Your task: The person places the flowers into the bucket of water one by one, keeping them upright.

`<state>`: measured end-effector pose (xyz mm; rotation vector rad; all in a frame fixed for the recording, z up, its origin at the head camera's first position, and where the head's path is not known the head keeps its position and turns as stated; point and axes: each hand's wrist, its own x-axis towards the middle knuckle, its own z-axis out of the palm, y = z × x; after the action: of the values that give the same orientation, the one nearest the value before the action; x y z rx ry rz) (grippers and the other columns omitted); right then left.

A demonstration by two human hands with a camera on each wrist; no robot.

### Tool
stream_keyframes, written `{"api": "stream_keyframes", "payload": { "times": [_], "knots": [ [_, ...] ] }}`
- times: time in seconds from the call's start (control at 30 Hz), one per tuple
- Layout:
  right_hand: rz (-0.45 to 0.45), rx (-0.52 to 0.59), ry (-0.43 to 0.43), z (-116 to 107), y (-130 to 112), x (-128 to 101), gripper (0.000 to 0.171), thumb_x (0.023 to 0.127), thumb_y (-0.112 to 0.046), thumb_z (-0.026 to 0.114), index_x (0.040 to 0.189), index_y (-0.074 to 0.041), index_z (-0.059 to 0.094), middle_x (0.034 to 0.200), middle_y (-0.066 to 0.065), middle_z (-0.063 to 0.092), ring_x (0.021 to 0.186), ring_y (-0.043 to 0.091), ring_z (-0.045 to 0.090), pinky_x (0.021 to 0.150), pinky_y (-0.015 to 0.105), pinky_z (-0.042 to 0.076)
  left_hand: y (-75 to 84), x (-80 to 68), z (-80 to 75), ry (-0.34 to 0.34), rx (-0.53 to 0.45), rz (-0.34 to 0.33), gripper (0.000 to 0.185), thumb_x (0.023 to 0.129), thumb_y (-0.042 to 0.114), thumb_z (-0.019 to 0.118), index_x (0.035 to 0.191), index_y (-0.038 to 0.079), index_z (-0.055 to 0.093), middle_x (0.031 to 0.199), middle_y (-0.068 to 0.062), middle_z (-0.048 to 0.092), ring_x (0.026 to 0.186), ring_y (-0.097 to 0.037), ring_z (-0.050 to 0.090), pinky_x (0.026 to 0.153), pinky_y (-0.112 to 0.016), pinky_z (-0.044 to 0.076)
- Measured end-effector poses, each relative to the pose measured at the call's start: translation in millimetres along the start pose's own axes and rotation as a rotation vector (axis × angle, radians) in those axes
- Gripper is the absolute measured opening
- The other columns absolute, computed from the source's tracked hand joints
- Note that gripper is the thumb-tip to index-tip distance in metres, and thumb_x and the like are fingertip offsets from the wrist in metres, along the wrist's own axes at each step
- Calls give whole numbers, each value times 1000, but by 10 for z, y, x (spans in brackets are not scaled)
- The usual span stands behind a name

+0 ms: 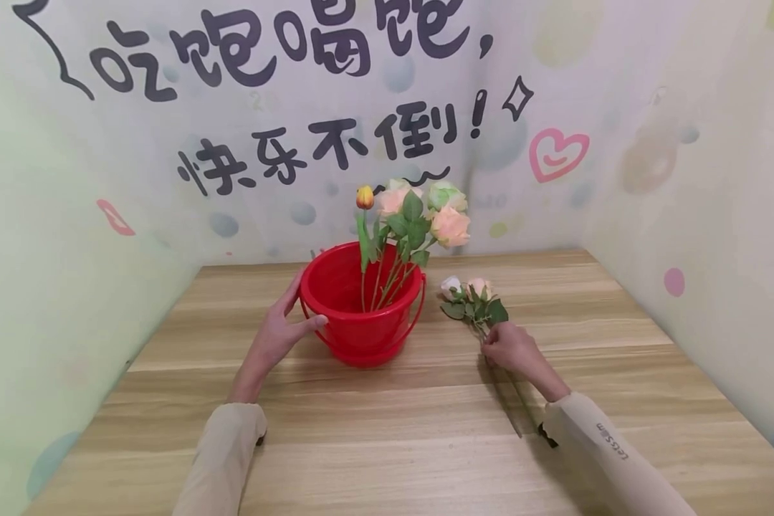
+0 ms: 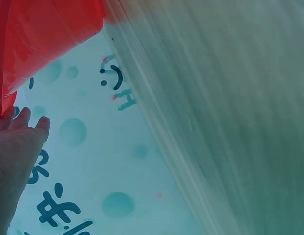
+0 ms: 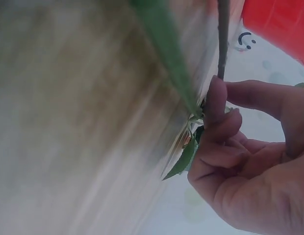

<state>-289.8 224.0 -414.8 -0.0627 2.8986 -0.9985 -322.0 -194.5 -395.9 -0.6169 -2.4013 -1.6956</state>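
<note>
A red bucket [image 1: 361, 333] stands upright on the wooden table with several artificial flowers in it: an orange-yellow tulip [image 1: 365, 198], peach roses [image 1: 450, 226] and a pale green one [image 1: 446, 196]. My left hand [image 1: 282, 331] rests against the bucket's left side, fingers extended and thumb near the rim. In the left wrist view, straight fingertips [image 2: 25, 117] touch the red plastic. To the right of the bucket, my right hand [image 1: 514, 350] pinches a thin stem [image 3: 222, 39] between thumb and fingers. Beyond that hand lie a white rose [image 1: 451, 287] and a peach rose [image 1: 479, 289]; which one the pinched stem belongs to, I cannot tell.
The bucket's red handle [image 1: 419, 315] hangs down at its right side. The wooden table [image 1: 387, 459] ends at a patterned backdrop [image 1: 264, 222] with black writing, and similar walls stand at both sides. Stem ends lie toward the right sleeve [image 1: 606, 444].
</note>
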Motion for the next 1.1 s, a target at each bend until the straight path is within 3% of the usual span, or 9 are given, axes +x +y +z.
{"api": "stream_keyframes", "payload": {
  "times": [0.2, 0.3, 0.47, 0.63, 0.77, 0.9, 1.1],
  "knots": [
    [19, -18, -27, -21, -13, 26, 28, 90, -4, 61, 64, -11, 56, 60, 0, 56, 49, 9, 42, 47, 22, 37, 7, 9, 5, 4, 1, -19, 91, 92, 32, 79, 165, 34, 25, 167, 5, 30, 153, -26, 23, 111, -62, 40],
    [7, -40, -31, -44, -14, 33, 31, 89, -4, 61, 60, -13, 54, 58, -1, 55, 49, 9, 41, 47, 22, 36, 7, 12, 7, 7, 1, -25, 91, 92, 32, 79, 165, 34, 25, 167, 4, 30, 153, -26, 23, 110, -62, 41],
    [-2, -5, -26, -92, 17, 21, 22, 90, -6, 64, 68, -6, 63, 65, 3, 62, 52, 11, 45, 50, 24, 39, 4, 20, 13, 5, 7, -25, 91, 92, 33, 79, 166, 32, 25, 167, 4, 30, 153, -27, 24, 109, -61, 42],
    [9, 120, -23, -143, 65, -16, 16, 92, -4, 63, 76, -3, 62, 71, 6, 62, 55, 11, 44, 49, 23, 37, 2, 19, 12, 1, 7, -19, 92, 92, 32, 79, 166, 32, 24, 167, 4, 30, 153, -26, 23, 108, -60, 44],
    [-8, 224, -3, -204, 105, -48, 7, 93, 0, 60, 89, 5, 63, 81, 11, 64, 64, 15, 53, 52, 24, 44, -2, 15, 7, -1, 6, -17, 91, 93, 32, 79, 166, 33, 24, 167, 4, 29, 153, -26, 23, 109, -61, 42],
    [-50, 316, 33, -282, 136, -69, 12, 96, -1, 58, 98, 10, 63, 84, 12, 68, 72, 19, 59, 54, 24, 46, 3, 10, 0, -1, 4, -15, 92, 92, 32, 79, 166, 30, 24, 168, 3, 29, 154, -27, 23, 112, -63, 38],
    [-67, 462, 71, -375, 171, -94, 22, 100, -5, 60, 110, 14, 63, 82, 6, 70, 65, 9, 51, 51, 20, 41, 10, 2, -16, 0, 0, -17, 93, 92, 32, 79, 167, 28, 23, 168, 2, 29, 154, -27, 23, 111, -63, 39]
  ]
}}
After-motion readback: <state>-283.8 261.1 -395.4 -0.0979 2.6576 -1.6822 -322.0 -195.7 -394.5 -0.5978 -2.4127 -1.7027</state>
